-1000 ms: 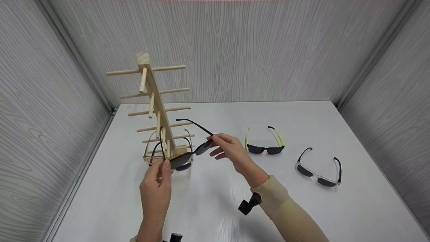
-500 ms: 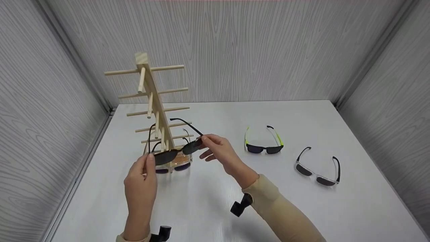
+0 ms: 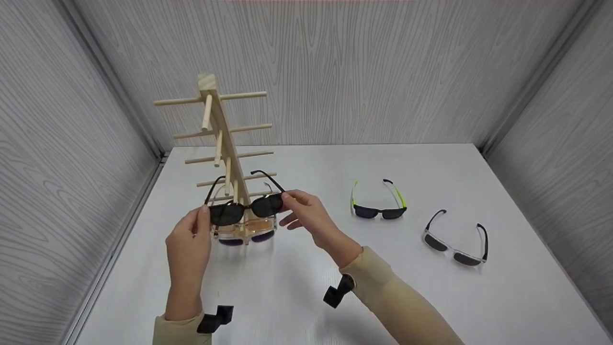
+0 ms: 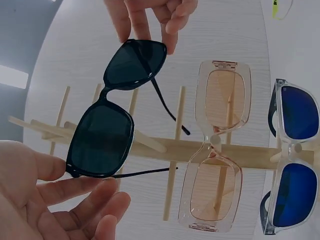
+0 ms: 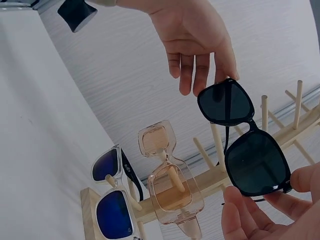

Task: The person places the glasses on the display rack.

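Black sunglasses [image 3: 227, 214] with dark lenses are held up by both hands in front of the wooden rack [image 3: 225, 129], temples pointing toward it. At one hinge corner my left hand [image 3: 189, 244] pinches the frame between thumb and fingers. My right hand [image 3: 311, 218] pinches the opposite corner, its other fingers spread below. Behind and below, pink-tinted clear glasses [image 4: 220, 95] hang on the rack. Under those, the lowest place holds clear-framed sunglasses [image 4: 296, 195] with blue lenses. In the right wrist view, the black sunglasses' temples reach among the pegs [image 5: 218, 145].
To the right on the white table [image 3: 306, 306] lie black sunglasses with yellow-green temples [image 3: 379, 212]. Further right rest clear-framed sunglasses with dark lenses [image 3: 450, 249]. Bare pegs [image 3: 244, 96] stick out higher on the rack. Grey wood-grain panels [image 3: 359, 72] enclose the table's back and sides.
Both hands have carried the black sunglasses left, to the front of the rack. Their tilt has levelled, and the lenses now face the head camera. The glasses on the table have stayed put.
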The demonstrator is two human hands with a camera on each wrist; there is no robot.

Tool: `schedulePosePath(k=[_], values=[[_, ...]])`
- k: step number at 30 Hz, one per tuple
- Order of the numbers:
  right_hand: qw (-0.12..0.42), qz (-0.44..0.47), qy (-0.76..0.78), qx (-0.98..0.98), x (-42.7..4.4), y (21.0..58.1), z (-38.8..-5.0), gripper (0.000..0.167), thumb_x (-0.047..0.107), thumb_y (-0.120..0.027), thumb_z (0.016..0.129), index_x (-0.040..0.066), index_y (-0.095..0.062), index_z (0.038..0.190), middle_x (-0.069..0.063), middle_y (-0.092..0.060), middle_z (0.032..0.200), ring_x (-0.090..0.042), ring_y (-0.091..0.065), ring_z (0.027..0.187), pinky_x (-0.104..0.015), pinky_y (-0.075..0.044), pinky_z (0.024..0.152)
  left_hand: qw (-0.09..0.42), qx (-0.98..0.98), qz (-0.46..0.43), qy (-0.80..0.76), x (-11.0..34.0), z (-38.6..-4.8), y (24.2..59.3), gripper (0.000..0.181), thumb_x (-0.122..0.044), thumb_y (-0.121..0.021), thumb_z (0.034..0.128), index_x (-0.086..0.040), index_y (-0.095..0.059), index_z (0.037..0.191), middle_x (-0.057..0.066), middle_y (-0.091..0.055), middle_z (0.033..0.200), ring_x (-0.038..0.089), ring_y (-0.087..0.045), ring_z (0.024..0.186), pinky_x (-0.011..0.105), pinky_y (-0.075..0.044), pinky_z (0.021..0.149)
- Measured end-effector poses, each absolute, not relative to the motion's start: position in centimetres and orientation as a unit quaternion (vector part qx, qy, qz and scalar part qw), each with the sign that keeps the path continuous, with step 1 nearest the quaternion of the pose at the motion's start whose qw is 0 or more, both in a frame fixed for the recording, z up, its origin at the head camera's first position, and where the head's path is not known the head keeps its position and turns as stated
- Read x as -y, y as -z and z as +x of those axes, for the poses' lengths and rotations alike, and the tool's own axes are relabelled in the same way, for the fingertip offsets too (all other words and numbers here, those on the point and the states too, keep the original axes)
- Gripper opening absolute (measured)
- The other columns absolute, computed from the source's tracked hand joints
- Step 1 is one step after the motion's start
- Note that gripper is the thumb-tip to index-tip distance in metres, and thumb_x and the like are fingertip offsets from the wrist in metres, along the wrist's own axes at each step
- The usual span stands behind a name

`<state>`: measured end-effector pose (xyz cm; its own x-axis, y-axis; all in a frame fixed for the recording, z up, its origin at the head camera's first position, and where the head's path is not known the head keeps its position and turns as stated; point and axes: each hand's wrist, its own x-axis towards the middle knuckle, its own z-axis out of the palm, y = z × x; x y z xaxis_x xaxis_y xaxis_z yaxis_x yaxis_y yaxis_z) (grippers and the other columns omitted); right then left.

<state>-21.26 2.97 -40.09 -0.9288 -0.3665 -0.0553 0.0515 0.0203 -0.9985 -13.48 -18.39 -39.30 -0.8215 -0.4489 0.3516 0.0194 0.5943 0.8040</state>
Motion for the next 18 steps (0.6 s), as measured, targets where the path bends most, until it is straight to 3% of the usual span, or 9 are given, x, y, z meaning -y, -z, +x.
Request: schedulePosePath(k=[4, 8, 15, 18], values=[[0.155, -0.127, 0.681, -0.704, -2.6, 40.0, -21.1, 0.034, 0.03, -0.049, 0.097, 0.008, -0.057, 0.122, -0.01, -0.065, 0.098, -0.029, -0.066, 0.076, -0.031, -0.052, 0.065, 0.254, 0.847, 0.134, 0.447, 19.2, -14.1, 39.3, 0.045, -0.04, -0.043, 0.0979, -0.002, -0.066, 0.107, 0.013, -0.064, 0.081, 0.022, -0.058, 0.074, 0.033, -0.042, 0.064], [0.159, -0.136, 0.673, -0.709, -2.2, 39.9, -20.9, 0.033, 0.03, -0.047, 0.098, 0.009, -0.057, 0.122, -0.009, -0.065, 0.1, -0.027, -0.066, 0.077, -0.032, -0.052, 0.066, 0.235, 0.832, 0.141, 0.483, 19.8, -14.6, 39.4, 0.048, -0.043, -0.042, 0.0973, -0.003, -0.066, 0.108, 0.014, -0.065, 0.086, 0.025, -0.062, 0.08, 0.033, -0.042, 0.069], [0.161, -0.14, 0.68, -0.702, -1.9, 39.6, -20.8, 0.034, 0.028, -0.046, 0.099, 0.007, -0.056, 0.123, -0.01, -0.064, 0.103, -0.028, -0.066, 0.078, -0.034, -0.052, 0.068, 0.214, 0.805, 0.148, 0.533, 20.0, -14.9, 39.1, 0.049, -0.047, -0.043, 0.0956, -0.004, -0.067, 0.099, 0.013, -0.065, 0.085, 0.017, -0.059, 0.078, 0.025, -0.045, 0.065], [0.164, -0.139, 0.682, -0.699, -1.6, 39.6, -20.8, 0.033, 0.028, -0.046, 0.099, 0.007, -0.056, 0.122, -0.009, -0.064, 0.103, -0.026, -0.066, 0.076, -0.033, -0.052, 0.067, 0.214, 0.793, 0.151, 0.551, 20.1, -15.1, 39.1, 0.048, -0.046, -0.044, 0.0954, -0.004, -0.066, 0.102, 0.012, -0.064, 0.087, 0.016, -0.058, 0.078, 0.024, -0.046, 0.065]])
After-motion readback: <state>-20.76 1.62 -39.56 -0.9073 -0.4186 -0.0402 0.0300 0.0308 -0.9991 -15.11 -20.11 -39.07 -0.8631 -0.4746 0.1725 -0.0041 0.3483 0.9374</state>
